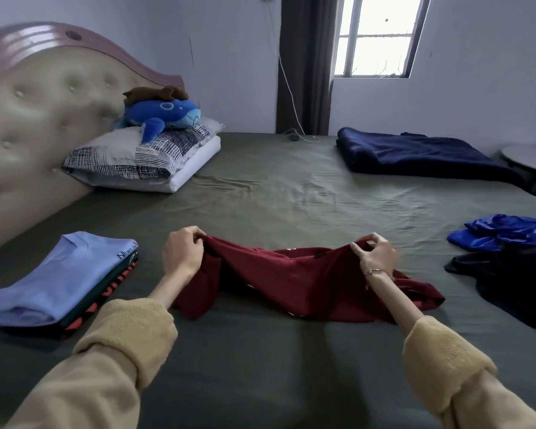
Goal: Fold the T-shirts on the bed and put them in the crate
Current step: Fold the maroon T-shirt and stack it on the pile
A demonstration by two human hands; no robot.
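Both hands, left [182,250] and right [374,253], pinch the crumpled dark red cotton T-shirt [304,281] near the grey-green bed's [276,187] front edge.

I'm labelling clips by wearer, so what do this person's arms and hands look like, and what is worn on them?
Both arms wear loose, fuzzy mustard-yellow sleeves with thick cuffs pushed up to mid-forearm. The left hand is bare, with no jewellery visible. The right hand is bare too, with a thin gold-coloured chain bracelet at the wrist. No gloves, watch or markings are visible.
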